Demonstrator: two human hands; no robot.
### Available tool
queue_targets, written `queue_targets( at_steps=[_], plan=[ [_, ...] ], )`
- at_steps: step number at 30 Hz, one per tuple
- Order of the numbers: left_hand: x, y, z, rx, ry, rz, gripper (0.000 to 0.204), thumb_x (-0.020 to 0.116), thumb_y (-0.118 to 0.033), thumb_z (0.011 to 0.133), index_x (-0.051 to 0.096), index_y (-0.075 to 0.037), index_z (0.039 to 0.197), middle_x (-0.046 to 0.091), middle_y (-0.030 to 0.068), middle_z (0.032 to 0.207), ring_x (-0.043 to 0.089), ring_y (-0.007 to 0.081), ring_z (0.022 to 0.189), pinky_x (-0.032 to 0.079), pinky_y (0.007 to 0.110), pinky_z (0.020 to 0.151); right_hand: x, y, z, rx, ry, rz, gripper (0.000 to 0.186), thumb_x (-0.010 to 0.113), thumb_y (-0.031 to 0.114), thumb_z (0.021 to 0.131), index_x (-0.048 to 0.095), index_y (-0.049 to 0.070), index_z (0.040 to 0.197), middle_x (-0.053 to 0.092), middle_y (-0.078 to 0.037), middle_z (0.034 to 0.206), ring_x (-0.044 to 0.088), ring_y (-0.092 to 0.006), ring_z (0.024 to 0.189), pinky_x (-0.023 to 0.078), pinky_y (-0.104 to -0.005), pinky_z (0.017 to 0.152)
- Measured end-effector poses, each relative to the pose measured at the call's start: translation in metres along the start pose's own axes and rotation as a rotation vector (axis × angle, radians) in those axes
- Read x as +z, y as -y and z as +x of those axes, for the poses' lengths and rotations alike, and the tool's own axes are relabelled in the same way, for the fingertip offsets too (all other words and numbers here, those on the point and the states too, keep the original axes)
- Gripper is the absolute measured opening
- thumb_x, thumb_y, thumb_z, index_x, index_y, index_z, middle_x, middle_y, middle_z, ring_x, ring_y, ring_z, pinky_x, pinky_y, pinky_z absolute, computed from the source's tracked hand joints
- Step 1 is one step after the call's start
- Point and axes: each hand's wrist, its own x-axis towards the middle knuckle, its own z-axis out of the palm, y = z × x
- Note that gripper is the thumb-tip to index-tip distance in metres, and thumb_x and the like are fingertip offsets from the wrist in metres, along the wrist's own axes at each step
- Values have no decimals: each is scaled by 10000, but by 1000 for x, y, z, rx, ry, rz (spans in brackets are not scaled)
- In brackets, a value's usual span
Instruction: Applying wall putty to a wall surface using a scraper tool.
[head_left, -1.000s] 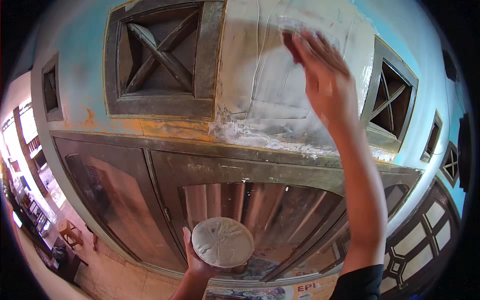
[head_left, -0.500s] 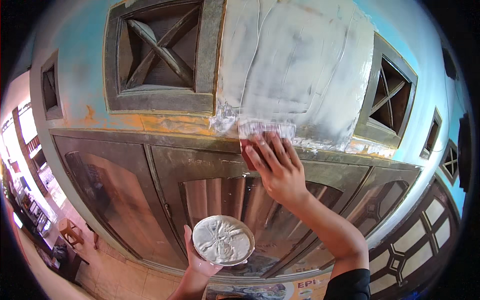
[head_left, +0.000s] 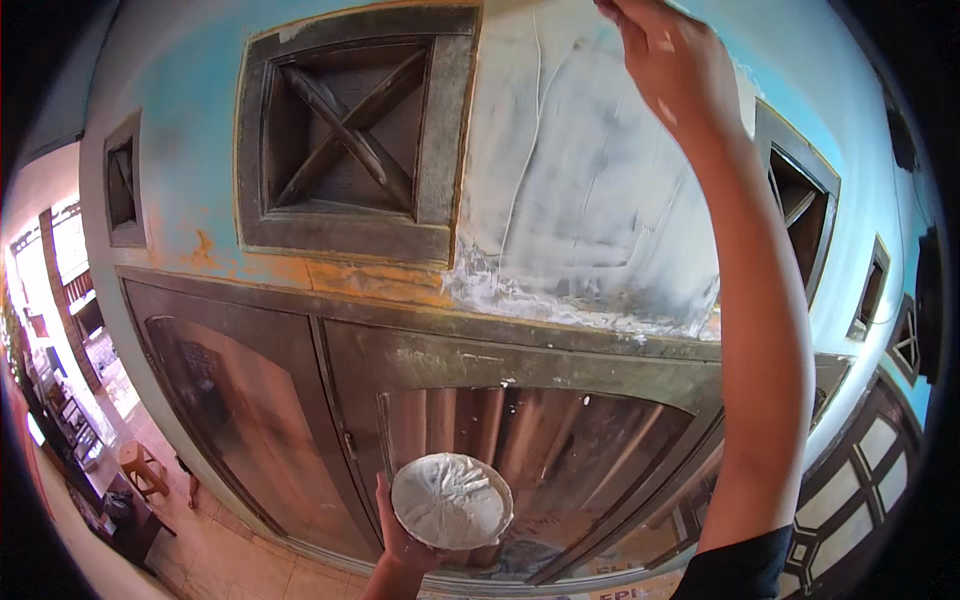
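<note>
My left hand (head_left: 405,535) is closed around the side of a round bowl (head_left: 506,505) full of white putty (head_left: 450,500), whose surface is creased and smeared. I hold it low, in front of the door glass. My right arm is stretched high, and my right hand (head_left: 680,60) is at the upper edge of the view, its fingers partly cut off. The red putty spreader it gripped a moment before is out of sight now. White smears mark this hand. Beside it is the wall patch (head_left: 600,190), coated with streaky grey-white putty with raised ridges.
Left of the patch is a dark wooden vent frame (head_left: 350,130) with crossed slats; another vent (head_left: 800,200) sits behind my right forearm. Orange bare strips (head_left: 370,280) run above the wooden door (head_left: 450,350). A stool (head_left: 143,468) stands on the tiled floor at lower left.
My right hand has risen from the patch's lower edge to the top of the view. The bowl stays in my left hand, and the view has shifted slightly.
</note>
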Motion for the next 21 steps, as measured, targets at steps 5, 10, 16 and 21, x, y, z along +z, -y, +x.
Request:
queue_targets(
  at_steps=[5,10,16,21],
  plan=[
    [17,0,-4,34,-105,165,1008,316,-868,871,419,-95,1509,502,169,1488,530,420,1311,440,603,1074,44,-16,17,-39,-82,-56,303,582,83,976,666,79,1267,684,-168,1239,697,-359,1043,580,-440,866],
    [18,1,-2,-150,147,-367,1014,325,-872,866,421,-97,1512,501,162,1490,518,418,1321,437,603,1073,76,-10,-34,-12,31,-201,366,566,139,956,637,228,1304,687,-46,1257,677,-294,1076,572,-433,859],
    [33,14,2,-72,-16,72,1018,309,-870,875,412,-95,1527,474,165,1521,475,407,1373,400,605,1108,47,72,-131,-158,222,-158,409,605,147,887,628,111,1293,624,-93,1331,608,-311,1208,514,-453,971],
    [41,20,3,-93,-170,327,1046,307,-880,869,387,-80,1538,449,173,1540,465,416,1381,372,608,1128,2,132,-211,-191,500,-44,494,601,233,885,595,103,1361,564,-111,1416,541,-321,1309,438,-503,1077]
  ],
)
